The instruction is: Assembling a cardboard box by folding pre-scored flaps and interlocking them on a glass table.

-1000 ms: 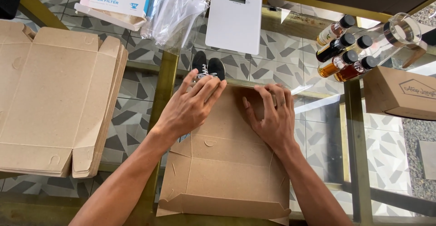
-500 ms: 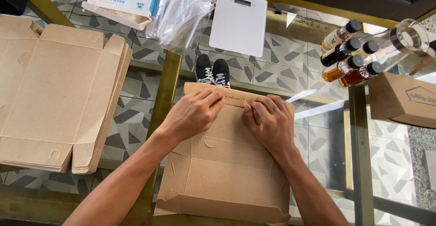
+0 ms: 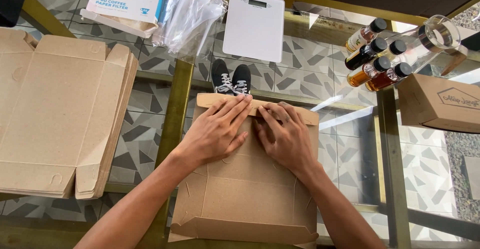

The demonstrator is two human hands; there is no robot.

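Head view: over the last second both hands, left hand and right hand, slid together and now press flat, fingers spread, on the far flap of the flat brown cardboard box blank on the glass tabletop, creasing it.

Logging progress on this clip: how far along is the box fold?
Done: one box blank lies flat on the glass table, near flap raised. In hand: the left hand and right hand both press along the far flap. Left: side flaps look unfolded, so it is no closed box yet; a stack of flat blanks lies untouched at left.
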